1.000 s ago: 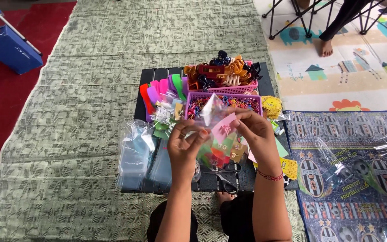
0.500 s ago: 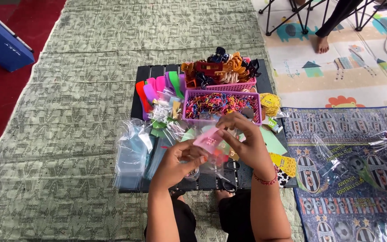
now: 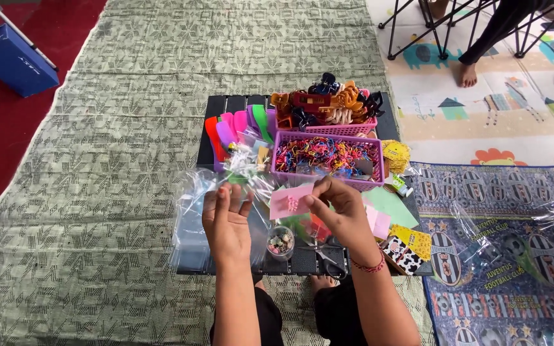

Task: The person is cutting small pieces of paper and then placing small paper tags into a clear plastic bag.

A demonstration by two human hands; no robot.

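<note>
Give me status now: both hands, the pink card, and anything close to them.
Right hand pinches pink card. Left hand open on clear bag. Small bead jar just below the card.

low black slatted table [image 3: 226, 104], pink baskets [image 3: 328, 176], clear bags [image 3: 190, 224], scissors [image 3: 328, 259]

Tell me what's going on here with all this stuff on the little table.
A person sits on the floor at a low black table. The right hand pinches a pink card, and the left hand rests open on clear plastic bags. Behind the hands stand a purple basket of coloured hair ties and a pink basket of hair claws, with bright combs to the left. A small cup of beads and scissors lie near the table's front edge.
</note>
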